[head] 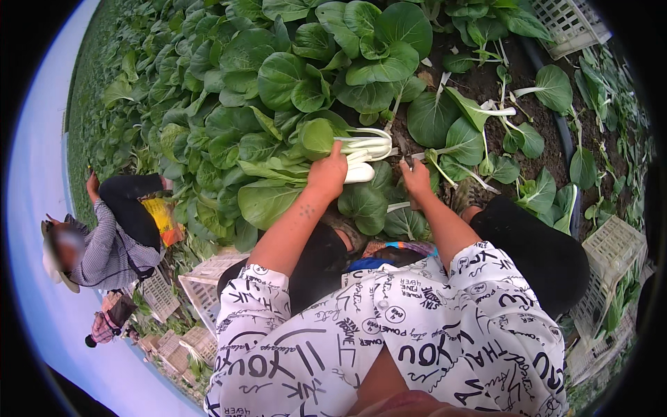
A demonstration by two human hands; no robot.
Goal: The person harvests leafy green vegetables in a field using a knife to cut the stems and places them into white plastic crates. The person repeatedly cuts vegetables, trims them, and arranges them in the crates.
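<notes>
My left hand (pixel 329 169) grips a head of bok choy (pixel 365 146) by its leaves and stalks. The plant lies on its side, its pale stalk bases pointing towards my right hand. My right hand (pixel 415 179) is closed around a small dark tool, perhaps a knife (pixel 408 160), mostly hidden by the fingers. The tool is close to the stalk bases, with a small gap to them. Below and between my hands are broad green leaves (pixel 367 206). Cut or loose leaves with white stalks (pixel 492 111) lie on the soil beyond my right hand.
Rows of standing bok choy (pixel 224 68) fill the upper left. A dark hose (pixel 563 130) crosses the soil at right. Plastic crates stand at upper right (pixel 570 26), lower right (pixel 609 260) and behind my left arm (pixel 208 276). A co-worker (pixel 117 229) crouches at left, others farther off.
</notes>
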